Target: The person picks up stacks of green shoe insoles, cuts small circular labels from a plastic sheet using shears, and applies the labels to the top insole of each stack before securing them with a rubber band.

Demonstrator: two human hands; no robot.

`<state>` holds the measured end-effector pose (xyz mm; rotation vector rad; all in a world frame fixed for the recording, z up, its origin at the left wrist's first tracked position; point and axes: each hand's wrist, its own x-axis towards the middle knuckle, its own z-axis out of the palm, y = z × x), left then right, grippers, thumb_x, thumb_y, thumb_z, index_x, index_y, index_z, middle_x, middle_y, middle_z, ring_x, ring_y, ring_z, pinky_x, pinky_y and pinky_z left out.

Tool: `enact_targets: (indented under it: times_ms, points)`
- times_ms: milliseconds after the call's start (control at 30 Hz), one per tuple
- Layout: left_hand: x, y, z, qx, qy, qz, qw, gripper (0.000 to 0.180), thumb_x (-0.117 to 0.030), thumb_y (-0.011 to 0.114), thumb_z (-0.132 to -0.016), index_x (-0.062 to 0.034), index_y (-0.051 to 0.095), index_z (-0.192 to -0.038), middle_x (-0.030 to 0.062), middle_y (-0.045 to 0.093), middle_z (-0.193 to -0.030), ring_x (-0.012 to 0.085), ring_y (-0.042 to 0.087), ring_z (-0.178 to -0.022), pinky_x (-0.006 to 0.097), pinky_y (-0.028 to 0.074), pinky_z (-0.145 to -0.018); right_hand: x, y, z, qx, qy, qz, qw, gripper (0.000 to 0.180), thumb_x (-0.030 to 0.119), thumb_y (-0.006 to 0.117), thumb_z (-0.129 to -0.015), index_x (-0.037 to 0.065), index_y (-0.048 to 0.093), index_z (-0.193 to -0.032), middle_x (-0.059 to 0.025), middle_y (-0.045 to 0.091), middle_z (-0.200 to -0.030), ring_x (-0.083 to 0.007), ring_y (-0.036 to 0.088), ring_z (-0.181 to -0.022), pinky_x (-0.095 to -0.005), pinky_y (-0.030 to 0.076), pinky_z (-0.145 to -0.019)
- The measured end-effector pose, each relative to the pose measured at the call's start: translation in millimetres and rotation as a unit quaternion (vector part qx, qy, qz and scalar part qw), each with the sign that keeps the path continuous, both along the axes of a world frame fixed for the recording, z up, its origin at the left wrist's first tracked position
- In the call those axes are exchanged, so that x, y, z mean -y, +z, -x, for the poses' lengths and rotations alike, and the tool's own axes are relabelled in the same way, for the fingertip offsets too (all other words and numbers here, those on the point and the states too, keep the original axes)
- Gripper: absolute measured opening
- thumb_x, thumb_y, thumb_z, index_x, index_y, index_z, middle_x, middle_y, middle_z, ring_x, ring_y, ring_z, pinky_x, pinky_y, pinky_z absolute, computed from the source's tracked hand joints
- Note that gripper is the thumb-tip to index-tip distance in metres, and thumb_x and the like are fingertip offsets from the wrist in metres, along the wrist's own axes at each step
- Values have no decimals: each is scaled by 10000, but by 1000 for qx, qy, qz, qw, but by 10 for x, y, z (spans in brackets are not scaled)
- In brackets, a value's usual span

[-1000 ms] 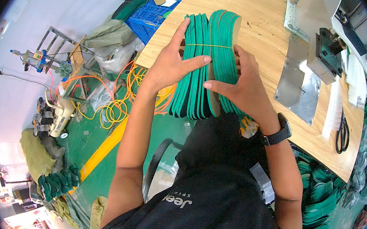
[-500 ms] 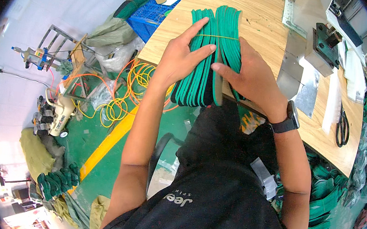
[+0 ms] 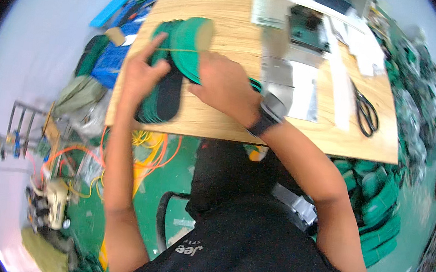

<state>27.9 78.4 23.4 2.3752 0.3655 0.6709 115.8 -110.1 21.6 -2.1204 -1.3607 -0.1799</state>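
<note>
A bundle of green and black insoles (image 3: 189,33) lies on the wooden table near its left front part. A thin yellowish rubber band (image 3: 176,51) runs across its two stacks. My left hand (image 3: 145,72) grips the left stack, thumb and forefinger on its upper side. Around the right stack is my right hand (image 3: 224,86), a dark watch on its wrist; motion blurs it, and its fingertips are partly hidden. A black insole face (image 3: 169,98) shows at the near end.
The table (image 3: 219,120) holds black-handled scissors (image 3: 365,111), white strips (image 3: 337,79) and a dark metal block (image 3: 308,29) to the right. A blue crate (image 3: 110,63) stands left of it. Orange and yellow hoses lie on the green floor. Heaps of green insoles (image 3: 374,216) lie below right.
Both hands have turned the bundle and brought it from over the table's front edge onto the tabletop. The view has shifted, with the table now squarer in front of me.
</note>
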Motion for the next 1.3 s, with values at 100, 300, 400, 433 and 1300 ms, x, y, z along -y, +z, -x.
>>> enact_targets:
  times_ms: [100,300,400,433,1300]
  points:
    - [-497,77,-481,-53,20,68,996,555,-86,618,-754,-176,537,-1296,168,595,-1202,217,583,-1064,301,445,-906,207,295,-150,7,63,25,998,418,278,698,-720,-39,533,-936,-219,605,-864,-391,590,-803,-441,476,-698]
    - [-1204,266,-980,18,-59,-183,981,572,-361,625,-821,-102,500,-1316,166,385,-1418,284,337,-1326,401,237,-1093,1099,763,3,4,65,-8,998,400,247,692,-703,-19,521,-949,-191,607,-857,-368,593,-834,-435,485,-708]
    - [25,451,-825,36,-316,-14,948,726,-427,659,-768,-59,438,-1353,170,343,-1447,283,265,-1370,399,196,-1114,1508,571,-121,-10,19,61,998,438,246,699,-700,-26,508,-986,-191,582,-908,-365,566,-884,-430,472,-745]
    - [325,436,-655,-29,-385,-30,922,734,-397,700,-731,-60,455,-1335,169,401,-1393,290,310,-1338,402,231,-1097,1570,419,-171,-31,19,96,995,457,249,703,-697,-29,506,-1001,-190,575,-917,-363,558,-895,-430,468,-754]
    - [1148,-162,95,85,-193,66,975,655,-102,808,-552,-31,575,-1160,188,474,-1276,319,493,-1156,393,419,-948,2078,-26,-338,-115,12,-34,993,902,140,831,-575,2,350,-1325,-193,451,-1222,-318,468,-1125,-365,397,-936]
